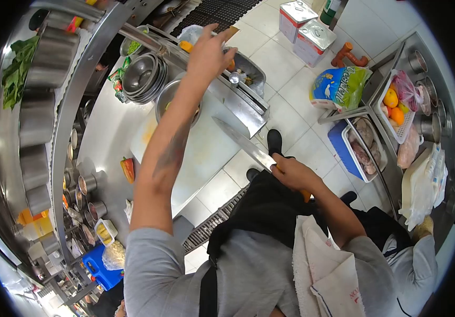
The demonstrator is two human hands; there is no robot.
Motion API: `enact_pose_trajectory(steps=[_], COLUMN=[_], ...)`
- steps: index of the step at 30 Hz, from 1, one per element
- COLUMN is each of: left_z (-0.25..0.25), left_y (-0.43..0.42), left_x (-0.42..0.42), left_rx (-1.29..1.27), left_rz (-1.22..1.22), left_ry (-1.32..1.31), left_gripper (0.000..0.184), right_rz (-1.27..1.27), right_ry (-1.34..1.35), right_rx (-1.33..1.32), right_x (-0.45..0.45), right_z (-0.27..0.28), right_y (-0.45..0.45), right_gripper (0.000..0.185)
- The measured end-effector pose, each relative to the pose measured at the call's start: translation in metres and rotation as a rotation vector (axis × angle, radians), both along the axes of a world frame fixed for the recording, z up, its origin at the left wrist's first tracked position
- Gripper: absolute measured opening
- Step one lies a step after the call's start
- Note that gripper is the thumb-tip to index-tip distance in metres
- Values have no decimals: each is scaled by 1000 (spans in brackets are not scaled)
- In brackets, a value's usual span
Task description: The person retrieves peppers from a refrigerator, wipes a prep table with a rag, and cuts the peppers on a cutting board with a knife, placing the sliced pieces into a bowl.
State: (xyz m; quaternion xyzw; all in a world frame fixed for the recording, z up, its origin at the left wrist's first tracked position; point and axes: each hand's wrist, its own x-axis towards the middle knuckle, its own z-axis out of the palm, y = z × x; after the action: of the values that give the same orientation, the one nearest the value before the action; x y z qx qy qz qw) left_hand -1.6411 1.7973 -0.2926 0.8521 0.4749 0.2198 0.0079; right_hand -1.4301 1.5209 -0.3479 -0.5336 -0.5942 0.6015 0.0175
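My left hand (pixel 209 53) reaches out over the far end of the counter with its fingers spread, above a metal bin (pixel 259 74) lined with a plastic bag and holding food scraps. A small brown piece shows by its fingertips; I cannot tell if they touch it. My right hand (pixel 294 175) grips a large chef's knife (pixel 244 143) with an orange handle, its blade pointing over the edge of a white cutting board (pixel 218 150). Under my left forearm stands a metal bowl (pixel 160 108), partly hidden. A red pepper piece (pixel 127 170) lies left of the board.
Stacked metal bowls (pixel 138 79) stand beside the board. A steel shelf rail (pixel 87 68) runs along the left. At right are a fruit basket (pixel 395 119), a blue tub of meat (pixel 342 145) and a bright plastic sack (pixel 338 87). Another person's sleeve (pixel 415 267) is at lower right.
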Motion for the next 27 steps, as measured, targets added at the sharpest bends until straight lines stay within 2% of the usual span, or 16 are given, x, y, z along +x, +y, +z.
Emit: enact_pose_trajectory(steps=[1, 4, 5, 7, 8, 10, 12, 14, 15, 17, 18, 20, 21, 23, 26, 27], left_z=[18, 34, 20, -1, -19, -56, -82, -108, -108, -89, -75, -53, -64, -93, -116, -116], left_y=[-26, -107, -137, -199, -230, -293, -331, -342, -344, -340, -336, -327, -323, -320, -318, -319], left_x=[-5, -73, -107, -173, -210, -270, -281, -280, -280, -274, -265, -249, -243, -232, -224, -223], left_rx=[68, -298, -370, -374, -359, -312, -341, -377, -361, -441, -435, -387, -380, -141, -94, -93], left_rz=[-13, 169, 280, 561, 631, 778, 837, 726, 750, 687, 706, 630, 655, 504, 582, 582], left_ry=[-106, -276, -330, -277, -285, -59, -159, -484, -517, -394, -434, -286, -323, -358, -483, -491], left_gripper=[47, 43, 42, 48, 48, 58, 60, 57, 57, 52, 52, 39, 39, 39, 45, 45], right_rz=[-6, 55, 28, 2, -1, 98, 102, 191, 220, 295, 325, 378, 418, 484, 549, 567], right_ry=[0, -9, -30, -39, -30, -40, -13, -45, -28, -56, -86, -128, -162, -238, -374, -403], right_rx=[2, 10, 20, 59, 80, 78, 61, 82, 95, 139, 147, 247, 288, 292, 286, 433], right_x=[0, 1, -2, -11, -14, -26, -39, -56, -66, -87, -94, -112, -121, -137, -155, -155], right_z=[-2, -2, 0, -3, -8, -2, 3, 4, 3, 18, 20, 20, 23, 30, 52, 53], right_y=[3, 3, 2, 1, -2, -5, -13, -19, -19, -19, -19, -16, -14, -10, -8, -7], right_gripper=[26, 27, 27, 29, 29, 28, 27, 27, 28, 32, 32, 35, 38, 39, 36, 34])
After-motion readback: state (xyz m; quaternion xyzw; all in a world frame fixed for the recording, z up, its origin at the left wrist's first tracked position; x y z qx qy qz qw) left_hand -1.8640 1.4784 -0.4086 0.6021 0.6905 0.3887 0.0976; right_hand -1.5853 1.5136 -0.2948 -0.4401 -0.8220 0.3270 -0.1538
